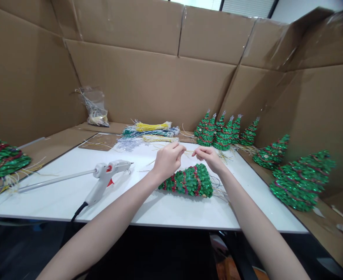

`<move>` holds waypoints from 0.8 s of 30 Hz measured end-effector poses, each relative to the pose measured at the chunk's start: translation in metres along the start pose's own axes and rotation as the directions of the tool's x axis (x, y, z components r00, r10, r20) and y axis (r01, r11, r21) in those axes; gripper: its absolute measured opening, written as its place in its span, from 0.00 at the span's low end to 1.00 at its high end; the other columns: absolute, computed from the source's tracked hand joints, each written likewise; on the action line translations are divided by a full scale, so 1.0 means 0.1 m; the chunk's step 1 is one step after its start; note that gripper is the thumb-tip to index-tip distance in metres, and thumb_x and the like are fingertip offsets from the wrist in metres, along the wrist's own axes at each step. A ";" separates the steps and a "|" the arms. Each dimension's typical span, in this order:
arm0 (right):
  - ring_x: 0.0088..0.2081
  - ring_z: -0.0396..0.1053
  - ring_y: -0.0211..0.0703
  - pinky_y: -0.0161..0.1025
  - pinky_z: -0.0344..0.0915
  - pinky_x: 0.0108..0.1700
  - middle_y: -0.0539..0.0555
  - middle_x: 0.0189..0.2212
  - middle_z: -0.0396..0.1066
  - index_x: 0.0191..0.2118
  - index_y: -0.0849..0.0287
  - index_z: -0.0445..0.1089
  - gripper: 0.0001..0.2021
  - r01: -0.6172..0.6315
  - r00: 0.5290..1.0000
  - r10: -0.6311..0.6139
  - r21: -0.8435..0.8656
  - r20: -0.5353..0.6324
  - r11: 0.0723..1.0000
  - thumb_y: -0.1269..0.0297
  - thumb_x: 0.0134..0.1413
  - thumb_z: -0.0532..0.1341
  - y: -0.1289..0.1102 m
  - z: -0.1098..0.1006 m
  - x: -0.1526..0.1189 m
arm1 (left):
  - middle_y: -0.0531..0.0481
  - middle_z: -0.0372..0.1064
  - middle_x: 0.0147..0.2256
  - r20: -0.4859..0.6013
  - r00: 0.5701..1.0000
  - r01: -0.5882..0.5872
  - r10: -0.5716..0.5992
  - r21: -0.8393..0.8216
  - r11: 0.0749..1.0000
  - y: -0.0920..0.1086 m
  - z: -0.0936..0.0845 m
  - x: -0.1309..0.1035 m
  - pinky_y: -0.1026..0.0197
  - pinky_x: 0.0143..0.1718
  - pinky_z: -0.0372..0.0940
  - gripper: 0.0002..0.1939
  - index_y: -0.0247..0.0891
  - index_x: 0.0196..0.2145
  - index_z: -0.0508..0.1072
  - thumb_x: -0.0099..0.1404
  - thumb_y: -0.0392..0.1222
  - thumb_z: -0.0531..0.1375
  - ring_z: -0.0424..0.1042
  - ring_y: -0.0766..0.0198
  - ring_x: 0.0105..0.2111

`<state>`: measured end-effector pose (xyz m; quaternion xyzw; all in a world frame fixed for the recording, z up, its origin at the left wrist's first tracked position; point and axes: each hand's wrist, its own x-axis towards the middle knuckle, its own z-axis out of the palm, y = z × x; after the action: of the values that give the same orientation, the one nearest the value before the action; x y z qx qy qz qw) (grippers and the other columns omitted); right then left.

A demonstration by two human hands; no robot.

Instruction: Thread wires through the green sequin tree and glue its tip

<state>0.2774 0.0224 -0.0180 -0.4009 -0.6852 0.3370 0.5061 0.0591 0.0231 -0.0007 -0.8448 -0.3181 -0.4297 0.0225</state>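
So I've got both hands up in front of me over the white table [189, 216], nearly meeting. My left fingers [178, 151] are pinched together on a thin yellow wire [189, 152], and my right fingers [201, 152] are closed on it too, so a short bit of it shows in the gap between them. Too small to tell exactly where each fingertip grips.

Just on my side of the fingers there's a green tinsel tree [191, 181] lying on its side, wide end to the right, narrow end partly tucked behind my left hand. It's got red garland round it, and loose wires [218, 184] poke out of the base, close to my right wrist.

Left of my left fingers and a bit nearer me sits a white glue gun [102, 184], nozzle aimed roughly their way, with a long glue stick [57, 181] out the back. Past my left fingers are a yellow wire bundle [153, 126] and some other bundles, plus a clear bag [96, 109] further off to the left.

Beyond my right fingers there's a cluster of upright trees [224, 134], then two bigger-looking ones [302, 181] nearer me, well to the right. One more tree [3, 159] is way out left. Cardboard walls [148, 77] stand behind it all.
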 end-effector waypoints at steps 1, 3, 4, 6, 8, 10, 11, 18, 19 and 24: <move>0.24 0.55 0.36 0.37 0.49 0.29 0.48 0.18 0.59 0.27 0.61 0.75 0.15 -0.003 1.000 0.003 0.010 0.004 1.000 0.55 0.57 0.62 0.00 0.00 0.00 | 0.49 0.73 0.36 -0.005 1.000 0.002 -0.002 -0.005 1.000 0.00 -0.01 0.00 0.62 0.36 0.63 0.10 0.40 0.40 0.75 0.69 0.35 0.53 0.72 0.61 0.36; 0.24 0.55 0.36 0.37 0.49 0.29 0.48 0.18 0.60 0.26 0.61 0.74 0.15 -0.011 1.000 0.011 0.034 0.008 0.999 0.56 0.56 0.62 0.00 -0.01 0.00 | 0.49 0.73 0.36 -0.013 1.000 0.007 -0.007 -0.012 1.000 0.00 -0.02 0.00 0.61 0.36 0.63 0.10 0.40 0.39 0.75 0.69 0.35 0.53 0.72 0.61 0.35; 0.24 0.54 0.36 0.37 0.49 0.29 0.48 0.18 0.60 0.25 0.61 0.74 0.15 -0.016 1.000 0.015 0.045 0.010 0.999 0.56 0.56 0.62 0.00 -0.02 0.00 | 0.49 0.73 0.35 -0.015 1.000 0.008 -0.008 -0.015 1.000 0.00 -0.02 0.00 0.61 0.36 0.63 0.10 0.39 0.39 0.75 0.69 0.35 0.53 0.72 0.61 0.35; 0.23 0.55 0.35 0.37 0.49 0.29 0.48 0.19 0.60 0.25 0.61 0.73 0.15 -0.021 1.000 0.020 0.055 0.019 0.998 0.56 0.56 0.63 -0.01 -0.02 0.00 | 0.49 0.73 0.35 -0.017 1.000 0.007 -0.007 -0.021 1.000 -0.01 -0.02 0.00 0.61 0.36 0.63 0.10 0.39 0.39 0.75 0.69 0.35 0.54 0.72 0.61 0.35; 0.24 0.55 0.35 0.37 0.49 0.29 0.49 0.20 0.62 0.24 0.61 0.72 0.15 -0.019 0.999 0.017 0.047 0.030 0.999 0.56 0.55 0.63 -0.02 -0.01 0.00 | 0.49 0.73 0.36 -0.015 1.000 0.002 -0.002 -0.028 1.000 -0.01 0.00 0.00 0.61 0.36 0.63 0.09 0.39 0.39 0.75 0.69 0.35 0.54 0.72 0.61 0.35; 0.24 0.56 0.35 0.37 0.49 0.29 0.49 0.21 0.63 0.25 0.61 0.72 0.15 -0.014 0.999 0.013 0.022 0.039 1.000 0.56 0.55 0.64 -0.03 0.01 -0.01 | 0.49 0.73 0.37 -0.010 1.000 -0.007 0.007 -0.036 0.999 -0.01 0.02 -0.01 0.61 0.36 0.63 0.09 0.38 0.40 0.74 0.69 0.35 0.54 0.72 0.62 0.34; 0.25 0.56 0.35 0.37 0.49 0.29 0.49 0.21 0.63 0.25 0.61 0.72 0.15 -0.011 0.999 0.011 0.007 0.045 1.000 0.56 0.55 0.64 -0.04 0.02 -0.01 | 0.49 0.73 0.37 -0.007 1.000 -0.013 0.013 -0.040 0.999 -0.01 0.03 -0.01 0.62 0.36 0.63 0.09 0.38 0.41 0.74 0.69 0.35 0.54 0.71 0.63 0.33; 0.24 0.53 0.36 0.37 0.47 0.28 0.48 0.18 0.58 0.26 0.60 0.74 0.15 -0.015 0.993 0.021 -0.049 0.114 0.999 0.53 0.55 0.63 -0.07 0.05 -0.03 | 0.50 0.70 0.33 0.017 0.992 -0.127 0.127 0.022 0.992 0.04 0.08 -0.03 0.62 0.33 0.61 0.09 0.39 0.39 0.75 0.69 0.38 0.54 0.69 0.62 0.33; 0.24 0.54 0.36 0.37 0.48 0.28 0.48 0.19 0.58 0.26 0.60 0.74 0.15 -0.015 0.992 0.020 -0.041 0.121 0.999 0.53 0.55 0.63 -0.07 0.05 -0.03 | 0.50 0.70 0.33 0.016 0.991 -0.133 0.133 0.030 0.991 0.04 0.08 -0.03 0.62 0.33 0.61 0.09 0.39 0.38 0.75 0.69 0.38 0.54 0.69 0.62 0.33; 0.26 0.56 0.37 0.37 0.50 0.30 0.49 0.21 0.62 0.25 0.61 0.74 0.15 -0.057 0.990 0.049 0.056 0.129 0.997 0.54 0.53 0.64 -0.08 0.05 -0.03 | 0.50 0.70 0.32 -0.010 0.991 -0.129 0.130 0.031 0.991 0.05 0.06 -0.02 0.62 0.34 0.60 0.09 0.39 0.35 0.75 0.69 0.38 0.54 0.69 0.62 0.33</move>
<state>0.2713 0.0161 -0.0138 -0.3814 -0.6947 0.3957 0.4640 0.0649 0.0197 -0.0050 -0.8607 -0.2688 -0.4274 0.0650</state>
